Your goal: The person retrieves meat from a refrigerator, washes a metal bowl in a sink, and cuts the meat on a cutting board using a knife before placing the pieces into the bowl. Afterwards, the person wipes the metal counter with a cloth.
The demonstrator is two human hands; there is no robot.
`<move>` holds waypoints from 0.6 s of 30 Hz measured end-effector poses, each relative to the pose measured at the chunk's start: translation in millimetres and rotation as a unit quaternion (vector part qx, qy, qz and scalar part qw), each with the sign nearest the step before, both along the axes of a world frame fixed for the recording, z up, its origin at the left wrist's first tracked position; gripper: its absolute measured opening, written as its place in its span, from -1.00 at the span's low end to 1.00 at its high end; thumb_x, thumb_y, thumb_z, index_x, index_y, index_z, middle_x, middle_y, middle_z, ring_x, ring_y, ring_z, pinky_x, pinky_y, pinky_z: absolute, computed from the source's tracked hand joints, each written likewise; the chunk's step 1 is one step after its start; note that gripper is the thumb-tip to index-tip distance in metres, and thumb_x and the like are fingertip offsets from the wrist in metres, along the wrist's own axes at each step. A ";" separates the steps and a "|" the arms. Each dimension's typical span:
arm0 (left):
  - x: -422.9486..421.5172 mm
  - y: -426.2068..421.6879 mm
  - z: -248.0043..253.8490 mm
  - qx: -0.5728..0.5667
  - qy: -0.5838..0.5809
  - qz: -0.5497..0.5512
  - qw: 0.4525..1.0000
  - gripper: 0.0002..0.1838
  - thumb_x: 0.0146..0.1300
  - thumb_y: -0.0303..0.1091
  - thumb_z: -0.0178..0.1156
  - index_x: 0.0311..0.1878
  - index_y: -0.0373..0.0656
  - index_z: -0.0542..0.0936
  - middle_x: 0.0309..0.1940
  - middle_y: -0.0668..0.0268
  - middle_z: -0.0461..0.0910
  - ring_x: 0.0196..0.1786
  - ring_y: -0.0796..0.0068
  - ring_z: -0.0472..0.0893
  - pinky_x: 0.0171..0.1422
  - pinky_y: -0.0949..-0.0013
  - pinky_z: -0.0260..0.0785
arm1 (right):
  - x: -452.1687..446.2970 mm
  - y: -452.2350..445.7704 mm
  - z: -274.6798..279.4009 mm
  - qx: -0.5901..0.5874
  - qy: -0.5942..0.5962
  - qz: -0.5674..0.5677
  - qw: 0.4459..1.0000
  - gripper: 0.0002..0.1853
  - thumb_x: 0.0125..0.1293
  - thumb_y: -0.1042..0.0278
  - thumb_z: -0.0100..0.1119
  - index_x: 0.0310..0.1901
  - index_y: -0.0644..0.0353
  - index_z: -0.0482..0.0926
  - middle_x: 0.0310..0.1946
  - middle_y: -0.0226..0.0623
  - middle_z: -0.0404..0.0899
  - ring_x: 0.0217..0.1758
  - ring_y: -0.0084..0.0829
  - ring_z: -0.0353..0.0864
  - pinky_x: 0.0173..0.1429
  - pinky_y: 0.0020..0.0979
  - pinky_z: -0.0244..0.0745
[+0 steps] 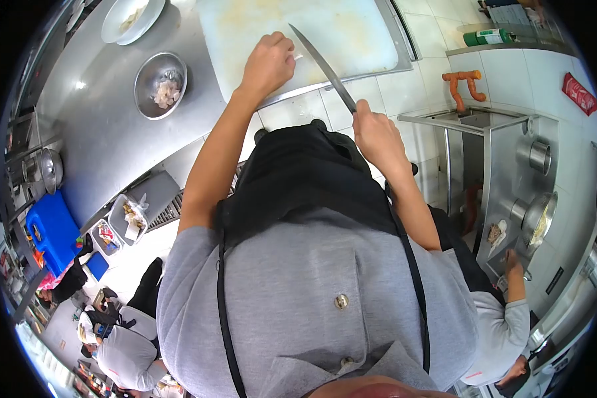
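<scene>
My right hand (378, 136) is wrapped round the handle of a long kitchen knife (324, 66). The blade points up and to the left, its tip over the white cutting board (338, 30). My left hand (269, 64) is over the board's near left part, fingers curled in; a small pale bit shows beside them, and what they hold, if anything, is hidden. Left of the board, a steel bowl (142, 99) with pale, raw-looking meat pieces (167, 93) rests on the steel counter (106, 142). Farther back stands a white bowl (154, 14) with some pale food inside.
Two bins (121, 219) and a blue plastic container (52, 222) are at the lower left. On the right are a steel worktop (497, 172), pots and a large pan (542, 215), with a co-worker's hand (513, 261) near them. Other people stand at the lower left.
</scene>
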State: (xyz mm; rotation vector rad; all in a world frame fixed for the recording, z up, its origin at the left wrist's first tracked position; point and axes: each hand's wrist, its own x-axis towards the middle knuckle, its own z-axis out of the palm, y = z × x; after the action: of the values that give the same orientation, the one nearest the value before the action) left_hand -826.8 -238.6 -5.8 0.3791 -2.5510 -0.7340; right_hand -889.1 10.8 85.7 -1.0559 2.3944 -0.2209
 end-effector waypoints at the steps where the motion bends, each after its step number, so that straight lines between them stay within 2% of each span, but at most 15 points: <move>1: -0.4 -0.9 3.5 -0.006 -0.017 0.000 1.000 -0.85 0.11 -0.48 0.25 -0.23 -0.25 0.67 -0.23 0.13 0.63 -0.07 0.06 0.60 0.08 0.09 0.48 | 0.1 -3.3 -0.5 -0.018 0.008 0.004 1.000 -0.86 0.37 0.45 -0.11 -0.17 0.34 0.38 -0.43 0.23 0.62 -0.28 0.30 0.63 -0.17 0.19 0.48; 5: -4.2 -5.2 -4.4 -0.008 -0.066 -0.017 0.998 -0.85 0.09 -0.50 0.24 -0.25 -0.28 0.65 -0.22 0.13 0.63 -0.07 0.05 0.60 0.07 0.09 0.48 | -2.3 -25.0 -11.0 0.005 0.003 0.027 1.000 -0.86 0.36 0.45 -0.09 -0.16 0.34 0.39 -0.41 0.24 0.62 -0.26 0.28 0.64 -0.18 0.17 0.49; 10: -0.6 -4.0 -7.8 -0.008 -0.040 -0.011 0.999 -0.86 0.09 -0.51 0.24 -0.25 -0.26 0.65 -0.24 0.13 0.63 -0.08 0.04 0.60 0.05 0.10 0.48 | -5.7 -50.3 -37.3 -0.063 0.011 0.034 0.997 -0.85 0.33 0.47 -0.07 -0.14 0.34 0.41 -0.36 0.25 0.63 -0.22 0.26 0.65 -0.16 0.18 0.50; 13: -2.6 -6.0 -8.5 -0.015 -0.032 -0.002 0.999 -0.87 0.10 -0.51 0.24 -0.25 -0.25 0.66 -0.24 0.13 0.63 -0.08 0.05 0.60 0.05 0.11 0.49 | -3.1 -27.8 -30.9 -0.005 -0.016 0.014 1.000 -0.86 0.35 0.45 -0.06 -0.15 0.34 0.40 -0.37 0.25 0.62 -0.23 0.27 0.64 -0.16 0.19 0.49; 18: 5.7 -4.3 -0.2 0.021 -0.022 0.010 0.999 -0.87 0.08 -0.48 0.27 -0.27 -0.24 0.65 -0.25 0.14 0.63 -0.08 0.07 0.60 0.05 0.13 0.49 | 1.0 -3.5 -7.0 0.012 -0.008 0.010 1.000 -0.86 0.35 0.43 -0.04 -0.17 0.33 0.39 -0.39 0.26 0.62 -0.26 0.28 0.64 -0.16 0.20 0.48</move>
State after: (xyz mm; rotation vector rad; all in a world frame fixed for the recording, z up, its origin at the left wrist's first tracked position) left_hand -821.1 -243.0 -6.0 0.4393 -2.5714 -0.7810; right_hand -888.1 7.3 78.7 -1.0625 2.3662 -0.1932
